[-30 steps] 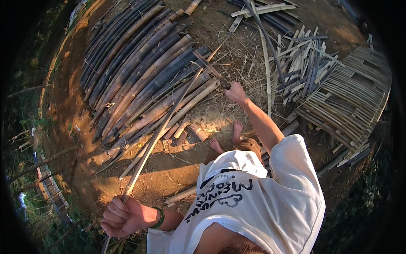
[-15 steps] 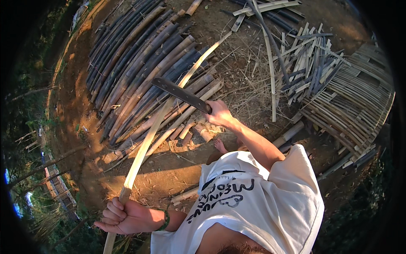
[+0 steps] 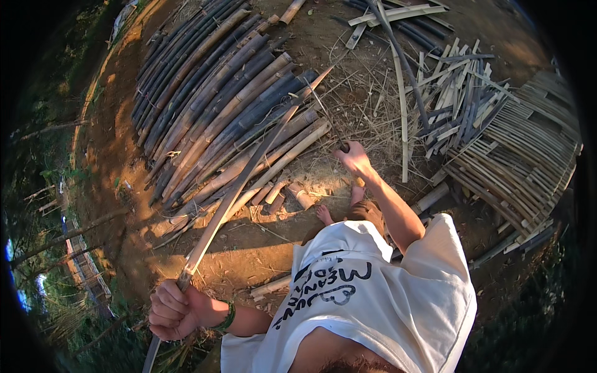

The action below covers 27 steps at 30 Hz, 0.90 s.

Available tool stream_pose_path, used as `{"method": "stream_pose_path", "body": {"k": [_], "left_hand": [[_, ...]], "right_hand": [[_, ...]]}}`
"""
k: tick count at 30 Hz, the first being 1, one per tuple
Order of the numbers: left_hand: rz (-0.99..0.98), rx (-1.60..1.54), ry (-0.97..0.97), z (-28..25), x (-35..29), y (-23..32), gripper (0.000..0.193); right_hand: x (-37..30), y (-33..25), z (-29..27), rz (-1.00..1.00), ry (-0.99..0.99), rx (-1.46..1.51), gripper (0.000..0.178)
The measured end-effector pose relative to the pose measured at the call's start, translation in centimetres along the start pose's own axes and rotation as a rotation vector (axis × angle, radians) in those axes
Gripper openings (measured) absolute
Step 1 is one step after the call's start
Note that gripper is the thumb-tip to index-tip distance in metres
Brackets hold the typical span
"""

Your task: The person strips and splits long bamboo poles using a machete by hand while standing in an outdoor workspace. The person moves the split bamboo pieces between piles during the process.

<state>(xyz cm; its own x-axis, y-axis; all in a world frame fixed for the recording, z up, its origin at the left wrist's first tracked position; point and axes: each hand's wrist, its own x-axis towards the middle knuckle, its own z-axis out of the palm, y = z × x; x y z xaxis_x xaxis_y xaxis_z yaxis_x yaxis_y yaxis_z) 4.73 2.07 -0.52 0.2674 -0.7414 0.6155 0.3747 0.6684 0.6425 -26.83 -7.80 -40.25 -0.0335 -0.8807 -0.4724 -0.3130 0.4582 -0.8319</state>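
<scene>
My left hand (image 3: 171, 311) is closed in a fist around the lower part of a long split bamboo strip (image 3: 230, 196). The strip slants up and away to the right, its darker side and narrow edge showing. My right hand (image 3: 354, 159) is wrapped around the handle of a machete (image 3: 321, 104). The blade appears almost edge-on as a thin line, pointing up and left near the strip's far end. I cannot tell whether blade and strip touch.
Dark bamboo poles (image 3: 230, 93) lie side by side beyond the strip. To the right are a heap of split slats (image 3: 460, 93) and a slatted bamboo panel (image 3: 516, 149). Dry shavings (image 3: 367, 93) litter the ground. My bare feet (image 3: 324, 215) stand just below.
The machete has come off the strip's middle, moving right and turning edge-on. The strip has rolled in my left hand, from its pale face to a darker side.
</scene>
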Motion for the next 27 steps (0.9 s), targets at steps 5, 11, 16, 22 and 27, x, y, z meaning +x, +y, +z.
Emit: {"method": "stream_pose_path", "body": {"k": [5, 11, 16, 22, 27], "left_hand": [[-0.069, -0.159, -0.358, -1.8, 2.1, -1.0, 0.046], [-0.082, -0.258, -0.386, -0.9, 3.7, -1.9, 0.042], [-0.069, -0.245, -0.360, -1.4, 3.7, -2.1, 0.044], [-0.108, -0.311, -0.501, -0.8, 5.1, -2.8, 0.041], [-0.075, -0.325, -0.489, -1.5, 4.4, -2.8, 0.042]], "right_hand": [[-4.0, -6.6, -2.7, -0.418, -0.172, -0.195, 0.031], [9.1, 1.9, -4.6, -0.052, 0.041, -0.269, 0.032], [8.4, -0.8, -5.8, -0.125, -0.028, -0.167, 0.034], [10.8, 0.4, -7.1, -0.202, -0.065, -0.483, 0.034], [10.0, -5.3, -8.1, -0.111, -0.197, -0.406, 0.038]]}}
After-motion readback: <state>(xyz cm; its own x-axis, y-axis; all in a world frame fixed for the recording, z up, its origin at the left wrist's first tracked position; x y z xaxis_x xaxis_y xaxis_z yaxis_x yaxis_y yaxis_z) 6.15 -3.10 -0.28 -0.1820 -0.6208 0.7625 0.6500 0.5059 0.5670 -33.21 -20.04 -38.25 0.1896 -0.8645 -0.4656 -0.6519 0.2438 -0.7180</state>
